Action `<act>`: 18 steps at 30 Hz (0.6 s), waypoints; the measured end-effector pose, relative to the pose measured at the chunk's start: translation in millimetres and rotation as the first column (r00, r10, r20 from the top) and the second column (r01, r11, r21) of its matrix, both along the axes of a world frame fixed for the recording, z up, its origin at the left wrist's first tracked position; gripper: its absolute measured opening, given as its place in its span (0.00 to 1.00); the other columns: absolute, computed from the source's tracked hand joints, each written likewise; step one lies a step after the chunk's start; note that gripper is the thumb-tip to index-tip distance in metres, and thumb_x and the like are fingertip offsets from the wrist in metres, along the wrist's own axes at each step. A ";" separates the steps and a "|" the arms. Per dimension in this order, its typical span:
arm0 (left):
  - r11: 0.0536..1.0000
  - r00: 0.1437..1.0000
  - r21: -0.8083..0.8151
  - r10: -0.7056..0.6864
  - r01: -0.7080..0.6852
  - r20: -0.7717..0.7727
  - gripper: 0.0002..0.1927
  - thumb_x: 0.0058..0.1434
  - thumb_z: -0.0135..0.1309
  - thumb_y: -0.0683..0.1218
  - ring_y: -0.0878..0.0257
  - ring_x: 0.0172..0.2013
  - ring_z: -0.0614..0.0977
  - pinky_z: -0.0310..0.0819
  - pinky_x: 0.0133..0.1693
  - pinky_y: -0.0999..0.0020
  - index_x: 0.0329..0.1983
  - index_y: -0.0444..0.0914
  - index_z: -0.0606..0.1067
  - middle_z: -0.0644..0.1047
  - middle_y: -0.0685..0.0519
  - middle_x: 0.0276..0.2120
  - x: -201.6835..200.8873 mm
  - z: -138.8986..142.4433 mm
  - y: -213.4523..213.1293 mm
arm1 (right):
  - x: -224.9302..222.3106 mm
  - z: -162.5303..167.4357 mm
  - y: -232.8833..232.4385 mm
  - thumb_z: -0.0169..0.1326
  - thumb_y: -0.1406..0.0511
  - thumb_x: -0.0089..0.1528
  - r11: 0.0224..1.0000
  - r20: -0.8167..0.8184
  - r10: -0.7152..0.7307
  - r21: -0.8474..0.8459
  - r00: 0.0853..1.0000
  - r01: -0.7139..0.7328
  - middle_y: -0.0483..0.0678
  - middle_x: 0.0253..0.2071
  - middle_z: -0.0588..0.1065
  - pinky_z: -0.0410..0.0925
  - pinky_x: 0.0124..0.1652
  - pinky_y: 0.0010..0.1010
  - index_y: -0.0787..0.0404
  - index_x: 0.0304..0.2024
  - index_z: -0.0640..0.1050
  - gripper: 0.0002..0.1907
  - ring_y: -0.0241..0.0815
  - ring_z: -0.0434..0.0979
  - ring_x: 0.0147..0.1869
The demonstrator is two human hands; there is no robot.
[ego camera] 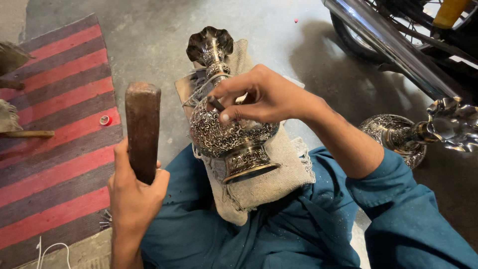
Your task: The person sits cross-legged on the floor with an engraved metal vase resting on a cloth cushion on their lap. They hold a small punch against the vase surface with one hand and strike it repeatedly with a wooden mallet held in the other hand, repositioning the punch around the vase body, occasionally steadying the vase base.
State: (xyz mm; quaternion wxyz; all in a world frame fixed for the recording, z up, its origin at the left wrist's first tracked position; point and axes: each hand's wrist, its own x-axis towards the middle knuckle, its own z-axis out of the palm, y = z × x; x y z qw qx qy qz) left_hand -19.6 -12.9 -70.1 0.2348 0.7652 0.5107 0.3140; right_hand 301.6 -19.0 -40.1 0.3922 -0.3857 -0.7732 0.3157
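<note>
An ornate engraved metal vase (230, 127), silvery with dark scrollwork and a fluted mouth, lies on its side on a coarse beige cloth pad (279, 174) spread over the lap of a person in teal clothing (298, 229). The foot of the vase points toward the person and its flared mouth points away.

The right hand (266, 97) rests on the upper belly of the vase, its grip pressed together around a thin dark metal punch (216, 103), whose tip meets the engraved surface just beside the neck. The thumb lies against the vase body below the tool.

The left hand (133, 192) is to the left of the vase, apart from it, with its grip wrapped tight around the lower end of a brown wooden mallet block (143, 127) that stands upright and reaches about level with the vase's neck.

Further left of the vase lies a red and grey striped rug (55, 129) on the concrete floor (149, 35), with a small red ring (104, 120) on it. To the right of the vase a second engraved metal vase (413, 134) lies on the floor, and beyond it, at the top right, is a chrome motorcycle exhaust pipe (388, 42).
</note>
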 end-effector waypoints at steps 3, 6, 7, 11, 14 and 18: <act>0.998 0.998 0.028 -0.048 0.047 0.033 0.35 0.56 0.56 0.37 0.55 0.35 0.86 0.79 0.38 0.60 0.68 0.39 0.61 0.80 0.46 0.33 3.8 5.3 2.0 | -0.9 1.2 -2.4 0.64 0.62 0.63 1.000 -0.014 0.004 0.006 1.000 -0.004 0.45 0.35 0.83 0.80 0.34 0.23 0.61 0.56 0.79 0.20 0.32 0.85 0.39; 0.992 0.987 0.107 -0.078 0.063 0.144 0.36 0.58 0.55 0.36 0.55 0.38 0.83 0.78 0.43 0.61 0.70 0.38 0.60 0.78 0.45 0.38 9.1 13.3 2.9 | -0.7 1.8 -3.4 0.64 0.63 0.64 0.999 -0.011 0.017 0.034 1.000 -0.017 0.46 0.36 0.84 0.80 0.34 0.23 0.61 0.55 0.79 0.19 0.32 0.85 0.40; 0.993 0.980 0.095 -0.090 0.074 0.179 0.34 0.59 0.55 0.36 0.55 0.39 0.82 0.78 0.44 0.62 0.69 0.39 0.60 0.77 0.45 0.39 10.8 16.6 3.2 | -0.7 1.7 -3.5 0.64 0.63 0.64 0.999 -0.018 0.021 0.039 1.000 -0.020 0.46 0.36 0.84 0.80 0.35 0.23 0.61 0.56 0.79 0.19 0.32 0.85 0.41; 0.919 0.965 0.352 -0.091 0.176 -0.245 0.39 0.55 0.61 0.36 0.51 0.39 0.81 0.76 0.44 0.58 0.69 0.43 0.63 0.77 0.45 0.38 12.9 34.6 7.8 | -0.8 1.8 -1.1 0.64 0.63 0.64 0.998 -0.008 0.036 0.057 0.999 -0.036 0.46 0.37 0.83 0.81 0.37 0.23 0.61 0.54 0.80 0.17 0.32 0.85 0.41; 0.939 0.977 0.274 -0.182 0.206 -0.110 0.40 0.57 0.58 0.36 0.52 0.48 0.82 0.77 0.47 0.59 0.73 0.45 0.61 0.76 0.47 0.49 15.4 44.5 7.6 | -0.7 2.0 -1.0 0.64 0.62 0.64 0.999 -0.013 0.009 0.044 1.000 -0.008 0.46 0.36 0.83 0.80 0.36 0.23 0.60 0.54 0.80 0.17 0.32 0.85 0.40; 0.897 0.892 0.393 -0.004 0.203 -0.453 0.41 0.54 0.62 0.37 0.45 0.43 0.79 0.71 0.47 0.48 0.73 0.47 0.65 0.75 0.44 0.40 18.4 52.0 8.3 | -0.1 3.1 -1.6 0.65 0.62 0.63 1.000 0.046 -0.018 -0.002 0.999 0.018 0.45 0.34 0.83 0.76 0.31 0.23 0.59 0.52 0.82 0.16 0.32 0.83 0.35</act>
